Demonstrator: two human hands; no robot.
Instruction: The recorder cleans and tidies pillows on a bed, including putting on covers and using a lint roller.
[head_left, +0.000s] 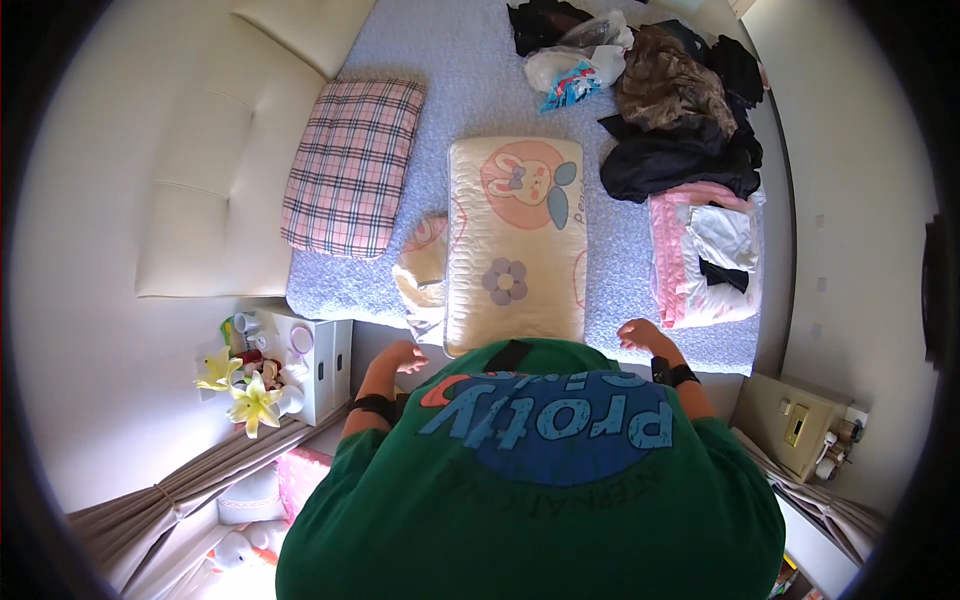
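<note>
A cream cushioned pillow (515, 250) with a rabbit, peach and flower print lies flat on the bed, its near end against my green shirt. Left of this pillow, and partly under it, is a crumpled cream and pink cloth (425, 265). My left hand (402, 356) hangs by the bed's near edge, close to that cloth, its fingers loosely bent and holding nothing. To the right of the pillow, above the edge of the bed, my right hand (638, 336) is held with its fingers partly spread, also empty. Neither hand touches the pillow.
A pink plaid pillow (355, 165) lies by the cream padded headboard (215, 180). Dark clothes (680, 110) and plastic bags (575, 70) are heaped at the far right, beyond a folded pink bundle (675, 255). Left stands a white nightstand (328, 365) with lilies; right, a beige cabinet (790, 420).
</note>
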